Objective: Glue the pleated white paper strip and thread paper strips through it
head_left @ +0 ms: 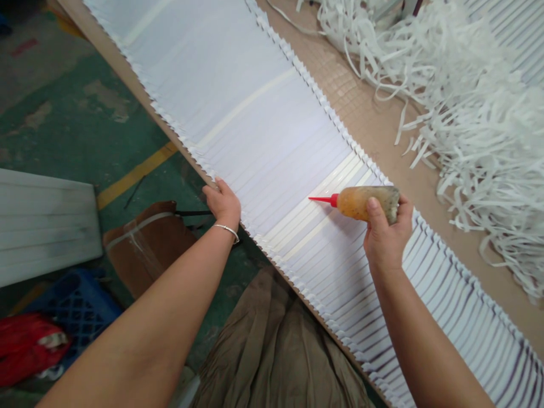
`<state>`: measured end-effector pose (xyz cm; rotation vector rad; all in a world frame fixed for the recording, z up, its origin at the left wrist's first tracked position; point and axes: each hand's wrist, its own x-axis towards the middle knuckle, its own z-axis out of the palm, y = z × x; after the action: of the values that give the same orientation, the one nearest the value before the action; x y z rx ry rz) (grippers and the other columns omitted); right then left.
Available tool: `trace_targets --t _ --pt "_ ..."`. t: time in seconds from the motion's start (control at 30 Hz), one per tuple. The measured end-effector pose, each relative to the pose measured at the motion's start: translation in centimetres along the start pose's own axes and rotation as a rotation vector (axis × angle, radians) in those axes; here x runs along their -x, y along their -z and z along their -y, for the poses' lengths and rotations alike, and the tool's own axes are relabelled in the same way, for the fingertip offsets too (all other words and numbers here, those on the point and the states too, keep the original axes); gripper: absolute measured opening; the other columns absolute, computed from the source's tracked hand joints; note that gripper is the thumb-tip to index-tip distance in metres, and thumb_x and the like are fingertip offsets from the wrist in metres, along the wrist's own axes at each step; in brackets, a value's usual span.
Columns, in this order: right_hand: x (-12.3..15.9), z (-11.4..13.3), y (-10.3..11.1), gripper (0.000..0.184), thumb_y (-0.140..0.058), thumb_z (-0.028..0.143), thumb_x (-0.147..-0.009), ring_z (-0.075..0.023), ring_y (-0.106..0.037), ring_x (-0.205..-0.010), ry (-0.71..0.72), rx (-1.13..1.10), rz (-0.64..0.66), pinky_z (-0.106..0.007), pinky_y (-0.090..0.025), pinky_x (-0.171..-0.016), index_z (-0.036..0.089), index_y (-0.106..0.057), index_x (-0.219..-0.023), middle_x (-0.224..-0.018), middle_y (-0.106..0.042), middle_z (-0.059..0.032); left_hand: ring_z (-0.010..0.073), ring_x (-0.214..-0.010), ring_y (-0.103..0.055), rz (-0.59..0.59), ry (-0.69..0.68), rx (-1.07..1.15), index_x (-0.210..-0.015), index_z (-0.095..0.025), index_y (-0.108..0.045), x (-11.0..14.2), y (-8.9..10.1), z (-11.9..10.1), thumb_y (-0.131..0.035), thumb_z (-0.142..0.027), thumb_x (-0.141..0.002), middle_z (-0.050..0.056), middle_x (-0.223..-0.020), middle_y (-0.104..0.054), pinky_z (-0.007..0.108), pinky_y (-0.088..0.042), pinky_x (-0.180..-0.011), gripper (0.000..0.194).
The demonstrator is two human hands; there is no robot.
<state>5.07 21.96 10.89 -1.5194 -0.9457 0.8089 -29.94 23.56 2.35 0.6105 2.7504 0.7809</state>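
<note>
While its red nozzle (325,199) points across the white strips (246,113), the amber squeeze bottle (359,203) lies tilted in the right hand (386,235), above the band running along the table's near edge. That hand's fingers are closed around the bottle's base, thumb pressed along its side; whether the tip touches a strip I cannot tell. Just beyond the tip, several strips look creamier and glossier than their neighbours. The left hand (223,201), a bangle (227,228) at its wrist, rests at the near edge by the strip ends, fingers loosely curled; whether they pinch anything I cannot tell.

The strips lie side by side, their ends forming ragged borders on the brown table (357,107). Farther from the near edge, curly white trimmings (467,124) are heaped on the table. Below the near edge spreads a worn green floor (85,141) with a yellow line (138,173), a strapped brown bundle (148,243) and a blue plastic crate (76,306) beside something red (29,345).
</note>
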Motion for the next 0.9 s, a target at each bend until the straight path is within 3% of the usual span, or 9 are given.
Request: trace_targets --t 0.33,0.6,0.77,0.9 --pt "7.5 2.4 -0.8 0.062 -0.085 0.049 -0.076 -0.0213 -0.064 -0.104 0.058 0.235 0.092 -0.040 -0.052 -0.096 0.021 -0.060 -0.126 -0.117 -0.065 -0.0048 0.0324 -0.115 -0.069 0.008 -0.003 0.003 -0.101 -0.021 -0.048 0.3 0.1 0.0 -0.040 -0.039 -0.109 0.019 -0.109 -0.071 0.046 -0.054 -0.099 0.020" --pt "12.3 1.6 -1.4 0.064 -0.086 0.044 -0.077 -0.0238 -0.065 -0.110 0.217 0.294 0.209 -0.043 -0.056 -0.098 0.026 -0.059 -0.132 -0.121 -0.064 -0.0056 0.0335 -0.114 -0.069 0.006 -0.001 -0.004 -0.102 -0.022 -0.048 0.3 0.2 -0.2 -0.041 -0.038 -0.108 0.019 -0.108 -0.071 0.048 -0.055 -0.098 0.019" --pt "12.4 2.0 -1.4 0.080 -0.087 0.029 -0.077 -0.0254 -0.071 -0.110 0.382 0.134 0.360 -0.043 -0.062 -0.091 0.031 -0.049 -0.148 -0.125 -0.068 -0.0075 0.0337 -0.114 -0.070 0.013 -0.005 -0.017 -0.101 -0.021 -0.048 0.3 0.2 -0.1 -0.039 -0.037 -0.108 0.022 -0.111 -0.071 0.047 -0.054 -0.097 0.020" --pt "9.4 2.8 -0.4 0.092 -0.088 0.018 -0.072 -0.0299 -0.071 -0.116 0.600 0.019 0.402 -0.052 -0.062 -0.093 0.035 -0.046 -0.152 -0.130 -0.068 -0.0083 0.0326 -0.115 -0.069 0.017 0.008 -0.015 -0.101 -0.022 -0.047 0.3 0.2 -0.1 -0.038 -0.037 -0.108 0.021 -0.112 -0.071 0.046 -0.054 -0.099 0.020"
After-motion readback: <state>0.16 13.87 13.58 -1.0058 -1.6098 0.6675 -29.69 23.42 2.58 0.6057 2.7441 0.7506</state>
